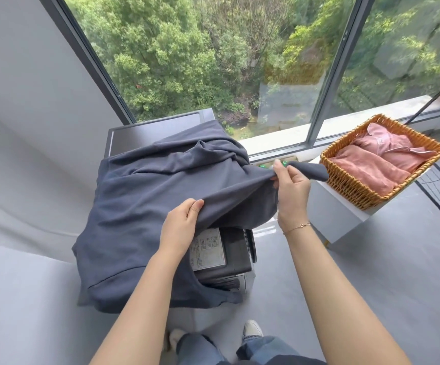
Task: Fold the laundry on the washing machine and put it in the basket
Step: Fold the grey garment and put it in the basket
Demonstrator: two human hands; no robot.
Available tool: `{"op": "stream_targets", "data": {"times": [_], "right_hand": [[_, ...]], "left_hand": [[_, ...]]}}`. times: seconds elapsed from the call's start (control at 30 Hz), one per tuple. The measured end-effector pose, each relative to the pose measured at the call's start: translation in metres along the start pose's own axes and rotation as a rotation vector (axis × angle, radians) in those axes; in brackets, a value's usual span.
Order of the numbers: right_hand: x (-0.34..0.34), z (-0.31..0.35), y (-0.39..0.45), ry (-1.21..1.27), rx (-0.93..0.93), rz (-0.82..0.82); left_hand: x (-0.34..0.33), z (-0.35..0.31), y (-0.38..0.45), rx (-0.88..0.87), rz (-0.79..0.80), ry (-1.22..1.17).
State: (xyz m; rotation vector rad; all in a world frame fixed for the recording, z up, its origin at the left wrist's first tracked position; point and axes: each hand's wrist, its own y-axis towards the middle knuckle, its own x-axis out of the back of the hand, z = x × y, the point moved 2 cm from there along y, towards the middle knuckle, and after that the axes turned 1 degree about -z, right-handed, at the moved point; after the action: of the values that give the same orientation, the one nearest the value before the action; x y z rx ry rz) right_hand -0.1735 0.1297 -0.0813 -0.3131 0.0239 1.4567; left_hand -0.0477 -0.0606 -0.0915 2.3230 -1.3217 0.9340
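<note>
A dark grey garment (145,196) is spread over the washing machine (226,259), its near edge pinched by the left hand (180,223), a bunched part gripped by the right hand (291,188). Folding appears barely begun; flattening is probably called for next. At right, folded pink clothes (379,159) are held in the wicker basket (355,188).

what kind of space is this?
Probably a home laundry corner or enclosed balcony: a washing machine draped with a dark grey garment, a wicker basket holding folded pink clothes, and big windows overlooking trees.
</note>
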Motion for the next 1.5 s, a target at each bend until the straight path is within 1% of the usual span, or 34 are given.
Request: {"op": "stream_targets", "data": {"times": [0.07,0.13,0.17,0.23,0.3,0.37,0.43,0.57,0.7,0.83,0.9,0.97,1.03,1.07,1.13,1.23,1.3,1.4,1.5], "right_hand": [[-0.009,0.002,0.005,-0.084,-0.026,0.164],[-0.015,-0.012,0.012,-0.215,-0.161,0.311],[-0.014,-0.023,0.015,-0.283,-0.237,0.349],[-0.005,-0.042,0.016,-0.379,-0.331,0.364],[0.007,-0.057,0.015,-0.402,-0.383,0.328],[0.015,-0.066,0.012,-0.410,-0.454,0.264],[0.019,-0.076,0.011,-0.450,-0.543,0.224],[0.009,-0.087,0.011,-0.552,-0.682,0.306],[-0.008,-0.103,0.013,-0.475,-0.826,0.340],[-0.013,-0.114,0.019,-0.389,-0.837,0.296],[-0.013,-0.117,0.020,-0.303,-0.861,0.289],[-0.014,-0.118,0.018,-0.143,-0.898,0.252],[-0.015,-0.119,0.016,0.003,-0.875,0.190],[-0.015,-0.119,0.015,0.033,-0.849,0.165],[-0.014,-0.122,0.011,-0.018,-0.804,0.170],[-0.010,-0.124,0.006,-0.230,-0.829,0.299],[-0.010,-0.119,0.007,-0.303,-0.848,0.355],[-0.014,-0.113,0.012,-0.300,-0.836,0.398],[-0.016,-0.109,0.013,-0.292,-0.858,0.414]], "left_hand": [[0.002,0.003,0.001,0.049,-0.096,0.001],[0.002,0.009,0.001,0.086,-0.216,0.095],[0.000,0.011,0.001,0.058,-0.255,0.186],[-0.010,0.007,-0.002,-0.119,-0.238,0.360],[-0.026,0.001,-0.004,-0.277,-0.136,0.427],[-0.038,0.002,-0.006,-0.267,-0.042,0.423],[-0.045,0.010,-0.008,-0.181,0.008,0.452],[-0.046,0.021,-0.011,-0.161,0.008,0.506],[-0.045,0.018,-0.012,-0.189,-0.006,0.512],[-0.042,0.017,-0.011,-0.208,-0.008,0.492],[-0.039,0.013,-0.010,-0.227,0.041,0.445],[-0.035,0.007,-0.010,-0.218,0.116,0.394],[-0.031,0.003,-0.010,-0.193,0.169,0.342],[-0.028,0.002,-0.010,-0.186,0.183,0.313],[-0.023,0.002,-0.014,-0.173,0.201,0.246],[-0.016,0.004,-0.020,-0.141,0.182,0.124],[-0.013,0.001,-0.024,-0.113,0.159,0.078],[-0.013,-0.006,-0.029,-0.075,0.156,0.099],[-0.018,-0.006,-0.034,-0.080,0.207,0.188]]}}
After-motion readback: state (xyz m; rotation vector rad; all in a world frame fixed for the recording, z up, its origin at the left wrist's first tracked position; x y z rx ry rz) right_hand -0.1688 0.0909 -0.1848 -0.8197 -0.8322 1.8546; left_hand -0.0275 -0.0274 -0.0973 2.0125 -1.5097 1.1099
